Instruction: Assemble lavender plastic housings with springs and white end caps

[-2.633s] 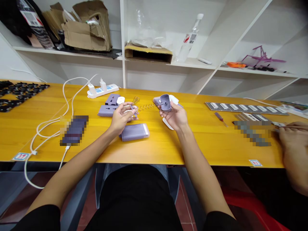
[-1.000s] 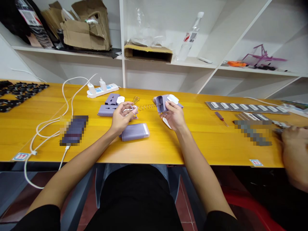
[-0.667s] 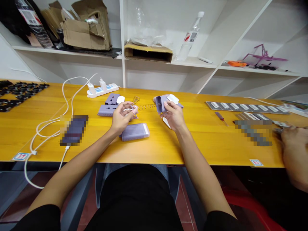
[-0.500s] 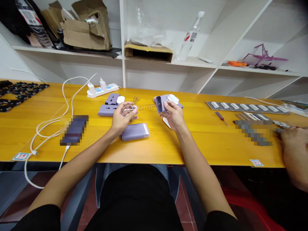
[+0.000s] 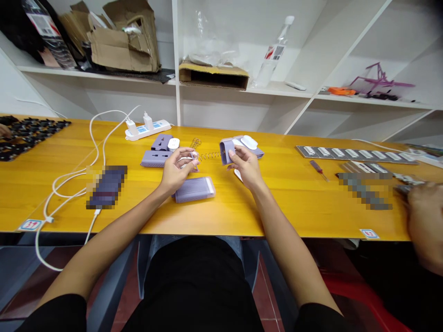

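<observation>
My left hand [image 5: 176, 171] pinches a small light purple frame-like piece [image 5: 194, 159], partly hidden by the fingers. From it a thin coil spring [image 5: 210, 156] stretches across to a hollow purple housing [image 5: 226, 152]. My right hand [image 5: 246, 166] is closed on that housing, whose open end faces left. Below the spring lies a ribbed purple case [image 5: 194, 190] with a pale end. Beyond my left hand are purple socket housings [image 5: 154, 158], a round white socket piece [image 5: 173, 144] and another loose spring [image 5: 196, 143]. A white oval part [image 5: 249, 142] and more purple parts sit behind my right hand.
A white power strip [image 5: 148, 130] with cables stands behind a phone [image 5: 107, 186] at left. Rightward are a screwdriver [image 5: 318, 170], a long metal strip [image 5: 356, 154] and another person's hand [image 5: 424, 207]. White shelves [image 5: 221, 108] rise behind the table.
My right hand has shifted slightly left with the purple housing and turned it, so the spring spans a shorter gap. My left hand stays nearly in place.
</observation>
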The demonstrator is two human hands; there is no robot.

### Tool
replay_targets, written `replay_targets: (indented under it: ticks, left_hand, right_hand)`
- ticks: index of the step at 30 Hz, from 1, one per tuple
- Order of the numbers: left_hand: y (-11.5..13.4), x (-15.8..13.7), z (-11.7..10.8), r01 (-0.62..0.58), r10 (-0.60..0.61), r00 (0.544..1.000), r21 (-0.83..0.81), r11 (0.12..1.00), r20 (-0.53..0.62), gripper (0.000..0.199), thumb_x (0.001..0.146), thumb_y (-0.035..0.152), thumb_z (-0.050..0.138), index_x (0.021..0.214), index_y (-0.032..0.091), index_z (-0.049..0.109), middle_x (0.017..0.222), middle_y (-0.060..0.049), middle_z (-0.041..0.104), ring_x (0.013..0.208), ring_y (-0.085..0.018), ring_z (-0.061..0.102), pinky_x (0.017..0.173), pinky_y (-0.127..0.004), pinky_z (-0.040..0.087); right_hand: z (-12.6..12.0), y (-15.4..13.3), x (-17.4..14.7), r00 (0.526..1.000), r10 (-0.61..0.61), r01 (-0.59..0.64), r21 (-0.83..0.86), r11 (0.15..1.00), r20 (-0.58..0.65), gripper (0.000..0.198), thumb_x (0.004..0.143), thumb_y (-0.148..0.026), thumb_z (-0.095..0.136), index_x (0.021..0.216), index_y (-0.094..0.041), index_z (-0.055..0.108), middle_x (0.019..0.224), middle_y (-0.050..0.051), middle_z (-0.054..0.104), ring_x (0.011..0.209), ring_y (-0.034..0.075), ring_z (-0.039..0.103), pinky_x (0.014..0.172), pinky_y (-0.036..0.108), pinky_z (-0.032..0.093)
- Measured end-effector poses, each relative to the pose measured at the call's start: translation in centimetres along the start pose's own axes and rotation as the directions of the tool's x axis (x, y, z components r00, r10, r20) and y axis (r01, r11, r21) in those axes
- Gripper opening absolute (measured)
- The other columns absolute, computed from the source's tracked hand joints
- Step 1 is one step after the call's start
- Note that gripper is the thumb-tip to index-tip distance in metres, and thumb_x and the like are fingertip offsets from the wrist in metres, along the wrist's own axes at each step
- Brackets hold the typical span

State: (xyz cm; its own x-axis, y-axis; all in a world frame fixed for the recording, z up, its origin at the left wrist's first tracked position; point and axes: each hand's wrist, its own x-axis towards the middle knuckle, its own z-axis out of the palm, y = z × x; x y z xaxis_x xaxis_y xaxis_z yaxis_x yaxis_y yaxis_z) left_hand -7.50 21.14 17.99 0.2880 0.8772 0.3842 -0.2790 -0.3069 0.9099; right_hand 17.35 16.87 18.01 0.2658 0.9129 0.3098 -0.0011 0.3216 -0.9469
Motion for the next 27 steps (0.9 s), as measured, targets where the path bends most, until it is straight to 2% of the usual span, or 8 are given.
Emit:
replay_targets:
  ticks: [5, 12, 18, 22, 25, 27]
  left_hand:
    - [-0.3, 0.0, -0.2, 0.026, -0.026, 0.999, -0.006, 1.0, 0.04, 0.05, 0.077, 0.039, 0.092, 0.118, 0.022, 0.067, 0.113, -0.008, 0.073, 0.099, -0.023, 0.077, 0.075, -0.037, 0.071]
    - [-0.4, -0.3, 0.3, 0.036, -0.036, 0.997, 0.006, 0.999, 0.075, 0.049, 0.077, 0.036, 0.093, 0.116, 0.02, 0.069, 0.108, -0.007, 0.073, 0.098, -0.024, 0.079, 0.078, -0.039, 0.072]
    - [-0.8, -0.5, 0.4, 0.033, -0.038, 0.994, 0.051, 0.998, 0.104, 0.052, 0.078, 0.035, 0.091, 0.122, 0.019, 0.07, 0.117, -0.01, 0.076, 0.108, -0.027, 0.078, 0.09, -0.043, 0.07]
    - [-1.2, -0.4, 0.2, 0.023, -0.038, 0.992, 0.125, 0.992, 0.121, 0.065, 0.077, 0.032, 0.092, 0.135, 0.02, 0.066, 0.127, -0.012, 0.075, 0.114, -0.026, 0.077, 0.1, -0.043, 0.066]
    - [-1.6, -0.4, 0.0, -0.016, -0.016, 0.989, 0.216, 0.976, 0.145, 0.077, 0.078, 0.035, 0.091, 0.146, 0.02, 0.06, 0.13, -0.015, 0.074, 0.116, -0.027, 0.075, 0.092, -0.04, 0.066]
    - [-1.7, -0.4, -0.2, -0.104, 0.052, 0.985, 0.325, 0.94, 0.165, 0.079, 0.079, 0.038, 0.09, 0.149, 0.02, 0.058, 0.13, -0.016, 0.073, 0.117, -0.028, 0.073, 0.085, -0.038, 0.065]
  right_hand:
    - [0.0, 0.0, 0.1, 1.0, 0.018, -0.018, 0.01, 1.0, -0.022, 0.05, 0.08, -0.058, 0.087, 0.115, -0.025, 0.075, 0.093, 0.004, 0.076, 0.074, 0.019, 0.072, 0.059, 0.032, 0.058]
    - [0.2, -0.3, 0.1, 0.997, 0.008, 0.0, 0.12, 0.993, -0.071, 0.045, 0.077, -0.059, 0.091, 0.103, -0.024, 0.077, 0.089, 0.002, 0.074, 0.064, 0.015, 0.07, 0.053, 0.029, 0.056]
    - [0.4, -0.2, 0.2, 0.989, -0.02, 0.043, 0.156, 0.987, -0.144, 0.044, 0.076, -0.058, 0.092, 0.1, -0.025, 0.076, 0.09, 0.001, 0.073, 0.063, 0.015, 0.071, 0.051, 0.029, 0.056]
    - [0.3, -0.4, 0.2, 0.982, -0.046, 0.079, 0.18, 0.981, -0.181, 0.042, 0.076, -0.058, 0.092, 0.096, -0.025, 0.075, 0.083, 0.0, 0.073, 0.061, 0.014, 0.07, 0.051, 0.028, 0.055]
    - [0.1, -0.3, 0.4, 0.975, -0.064, 0.101, 0.167, 0.981, -0.213, 0.042, 0.078, -0.059, 0.09, 0.096, -0.024, 0.075, 0.081, 0.0, 0.073, 0.061, 0.015, 0.069, 0.051, 0.028, 0.055]
    - [-0.1, -0.2, 0.5, 0.967, -0.072, 0.112, 0.155, 0.981, -0.244, 0.042, 0.079, -0.059, 0.089, 0.096, -0.024, 0.074, 0.083, 0.001, 0.074, 0.061, 0.014, 0.069, 0.051, 0.028, 0.054]
